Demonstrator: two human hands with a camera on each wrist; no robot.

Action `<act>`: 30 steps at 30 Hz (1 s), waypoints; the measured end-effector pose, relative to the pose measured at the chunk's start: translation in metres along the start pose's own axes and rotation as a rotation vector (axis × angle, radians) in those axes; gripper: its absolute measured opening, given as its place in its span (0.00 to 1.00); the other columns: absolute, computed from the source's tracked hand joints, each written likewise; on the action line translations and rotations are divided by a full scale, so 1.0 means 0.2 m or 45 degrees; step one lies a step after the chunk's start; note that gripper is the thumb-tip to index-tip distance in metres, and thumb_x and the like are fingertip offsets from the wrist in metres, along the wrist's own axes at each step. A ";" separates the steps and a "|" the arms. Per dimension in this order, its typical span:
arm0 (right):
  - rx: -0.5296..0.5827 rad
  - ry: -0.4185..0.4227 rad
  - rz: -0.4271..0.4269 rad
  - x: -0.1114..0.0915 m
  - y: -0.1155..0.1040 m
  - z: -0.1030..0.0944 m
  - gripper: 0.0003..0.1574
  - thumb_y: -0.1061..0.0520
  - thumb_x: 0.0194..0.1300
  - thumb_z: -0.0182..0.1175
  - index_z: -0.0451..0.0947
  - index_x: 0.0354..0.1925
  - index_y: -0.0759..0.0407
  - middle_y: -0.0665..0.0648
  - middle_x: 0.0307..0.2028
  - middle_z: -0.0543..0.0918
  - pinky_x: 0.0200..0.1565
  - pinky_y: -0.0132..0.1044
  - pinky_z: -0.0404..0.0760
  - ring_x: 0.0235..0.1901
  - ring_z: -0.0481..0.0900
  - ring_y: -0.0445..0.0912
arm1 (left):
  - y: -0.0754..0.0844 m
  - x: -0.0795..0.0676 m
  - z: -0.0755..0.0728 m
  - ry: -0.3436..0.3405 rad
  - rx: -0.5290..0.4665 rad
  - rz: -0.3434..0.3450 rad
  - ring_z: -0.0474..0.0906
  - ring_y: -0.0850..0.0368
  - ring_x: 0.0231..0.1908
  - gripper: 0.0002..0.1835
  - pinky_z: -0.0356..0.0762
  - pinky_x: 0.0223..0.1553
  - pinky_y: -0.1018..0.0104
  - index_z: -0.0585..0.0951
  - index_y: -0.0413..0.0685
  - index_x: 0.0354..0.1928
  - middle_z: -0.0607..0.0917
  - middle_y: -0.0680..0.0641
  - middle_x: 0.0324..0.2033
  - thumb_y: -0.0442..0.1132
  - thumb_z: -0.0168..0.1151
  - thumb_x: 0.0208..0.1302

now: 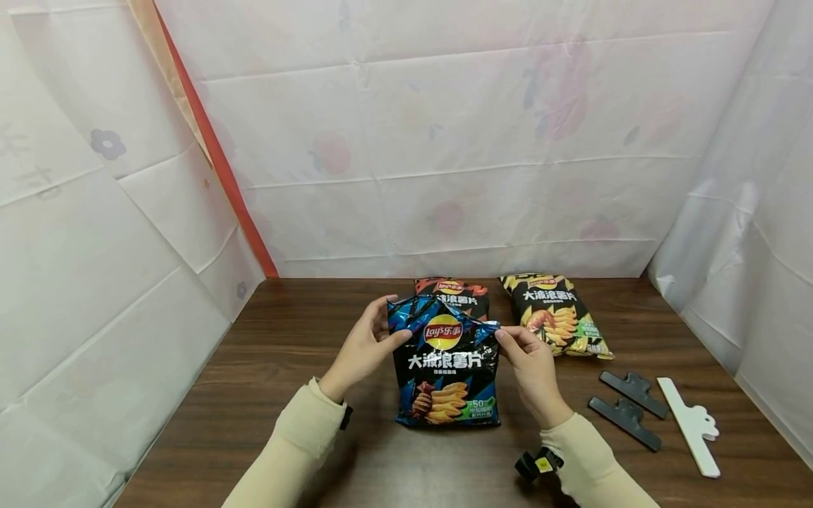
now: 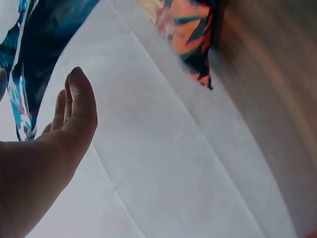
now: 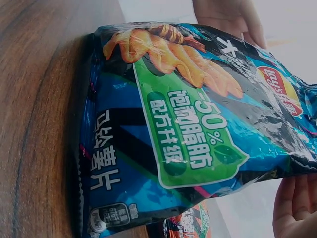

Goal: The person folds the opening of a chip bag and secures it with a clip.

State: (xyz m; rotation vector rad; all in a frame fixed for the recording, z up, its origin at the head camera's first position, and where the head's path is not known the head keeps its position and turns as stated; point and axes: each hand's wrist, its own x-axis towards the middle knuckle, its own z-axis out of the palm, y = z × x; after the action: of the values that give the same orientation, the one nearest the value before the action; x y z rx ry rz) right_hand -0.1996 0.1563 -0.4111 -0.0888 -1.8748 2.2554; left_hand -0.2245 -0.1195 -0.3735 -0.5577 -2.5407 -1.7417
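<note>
A blue and black bag of potato chips (image 1: 447,370) stands upright on the table, its front facing me and its lower edge on the wood. At its upper left corner my left hand (image 1: 362,353) pinches it, thumb in front and fingers behind. The upper right corner is pinched by my right hand (image 1: 532,367). Between the two corners the top edge dips in the middle. In the right wrist view the bag (image 3: 198,119) fills most of the picture, with the left hand (image 3: 225,17) at its far side. The left wrist view catches only a dark side of the bag (image 2: 54,44).
Behind the blue bag lies a red and black chip bag (image 1: 473,293), partly hidden. A yellow and black chip bag (image 1: 549,314) is to its right. At the right are two dark bag clips (image 1: 625,421) and a white clip (image 1: 689,427). White cloth (image 1: 444,141) encloses the table.
</note>
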 end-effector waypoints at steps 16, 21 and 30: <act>0.007 0.005 -0.011 0.00 0.01 0.00 0.07 0.59 0.69 0.61 0.84 0.33 0.51 0.42 0.32 0.85 0.42 0.28 0.82 0.36 0.82 0.34 | 0.22 0.11 -0.06 -0.020 0.165 0.167 0.74 0.47 0.61 0.33 0.71 0.60 0.46 0.65 0.57 0.71 0.75 0.46 0.62 0.50 0.64 0.66; 0.007 0.002 -0.019 -0.01 0.01 0.00 0.07 0.58 0.69 0.61 0.84 0.33 0.51 0.43 0.33 0.85 0.42 0.28 0.82 0.36 0.82 0.34 | 0.29 0.15 -0.04 -0.047 0.364 0.236 0.72 0.51 0.64 0.30 0.71 0.62 0.49 0.69 0.55 0.69 0.76 0.50 0.63 0.49 0.64 0.66; 0.038 -0.002 -0.034 -0.01 0.00 0.00 0.06 0.59 0.69 0.61 0.84 0.34 0.54 0.43 0.33 0.85 0.43 0.28 0.82 0.36 0.82 0.34 | 0.40 0.20 0.02 -0.190 0.567 0.376 0.73 0.53 0.62 0.27 0.73 0.61 0.54 0.74 0.51 0.65 0.77 0.49 0.62 0.46 0.66 0.65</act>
State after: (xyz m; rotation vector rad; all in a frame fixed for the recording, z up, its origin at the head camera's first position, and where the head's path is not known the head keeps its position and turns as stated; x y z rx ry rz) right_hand -0.1970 0.1556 -0.4117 -0.0574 -1.8318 2.2658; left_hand -0.2387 -0.0798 -0.2946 -0.9940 -2.6460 -1.0342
